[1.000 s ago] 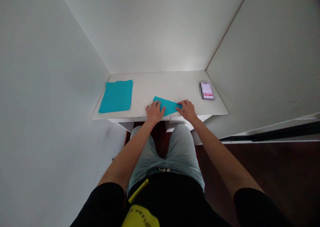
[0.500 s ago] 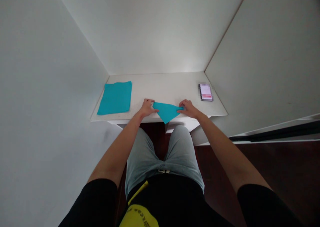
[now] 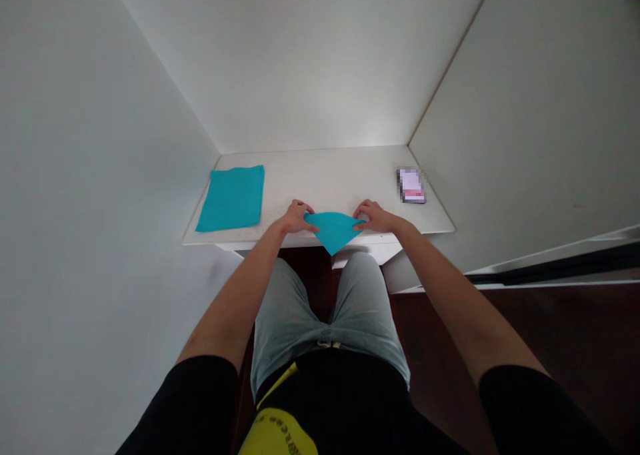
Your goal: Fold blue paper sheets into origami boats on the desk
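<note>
The grip of the left hand (image 3: 298,217) pinches one side corner of a triangular turquoise sheet (image 3: 333,231); the grip of the right hand (image 3: 376,218) pinches the opposite corner. The lower point faces the person. On the white tabletop (image 3: 320,175), a squarish turquoise piece (image 3: 232,199) lies at left, a pixelated phone-like object (image 3: 412,185) at right.

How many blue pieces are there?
2: a pointed blue piece in the left hand and right hand; left of it, a square blue piece on the table. More may hide beneath that.
</note>
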Demonstrator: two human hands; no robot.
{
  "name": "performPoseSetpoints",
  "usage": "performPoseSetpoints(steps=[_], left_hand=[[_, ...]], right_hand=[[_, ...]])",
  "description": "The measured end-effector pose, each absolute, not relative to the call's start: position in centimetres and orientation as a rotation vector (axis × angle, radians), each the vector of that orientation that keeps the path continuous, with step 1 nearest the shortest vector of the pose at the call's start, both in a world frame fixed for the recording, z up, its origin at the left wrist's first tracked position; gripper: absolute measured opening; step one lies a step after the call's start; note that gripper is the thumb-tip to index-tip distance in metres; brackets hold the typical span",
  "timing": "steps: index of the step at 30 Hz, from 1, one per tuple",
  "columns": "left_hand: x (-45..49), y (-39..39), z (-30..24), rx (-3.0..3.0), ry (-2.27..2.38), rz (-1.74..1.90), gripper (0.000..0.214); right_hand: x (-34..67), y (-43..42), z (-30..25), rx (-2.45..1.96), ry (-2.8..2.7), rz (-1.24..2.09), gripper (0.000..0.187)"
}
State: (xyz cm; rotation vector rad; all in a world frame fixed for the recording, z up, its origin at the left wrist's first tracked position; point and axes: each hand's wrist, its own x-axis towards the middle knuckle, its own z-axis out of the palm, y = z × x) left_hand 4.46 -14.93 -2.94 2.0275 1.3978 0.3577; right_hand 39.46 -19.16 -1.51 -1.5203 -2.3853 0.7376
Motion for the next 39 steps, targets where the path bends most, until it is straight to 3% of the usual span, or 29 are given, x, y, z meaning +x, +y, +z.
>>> performPoseSetpoints(steps=[4,7,12,16,21,30,39], left_hand=[[4.5,-15.1,-2.4,2.036,1.412,0.335,0.065],[4.4,-15.6,-2.2,2.042,1.351,0.386,0.047],[4.4,-17.6,-2.5,2.005,1.3,0.548,0.028],[4.8,-19.2,-2.8,2.051,1.376,0.67,0.023],[5.5,-20.8,-2.7,2.159,1.41,0.698,0.019],[5.5,-25.2,-3.1,2.51,1.196,0.578,0.062],[5.1,-25.4,-3.2,2.475,1.337,0.576,0.062]], right_hand=[[39.1,-19.1,-0.8,-1.531,-2.359,0.892,0.037],[38.9,-19.4,-0.4,-1.536,-2.307,0.953,0.036],[37.9,-20.7,0.3,-1.414,-2.38,0.598,0.018],[35.9,-23.0,0.4,-1.355,-2.533,0.264,0.034],[32.7,-26.3,-1.6,-1.36,-2.478,0.309,0.052],[26.7,-27.5,-5.0,-1.342,-2.377,0.365,0.065],[32.8,-27.9,-5.4,-1.493,-2.253,0.269,0.083]])
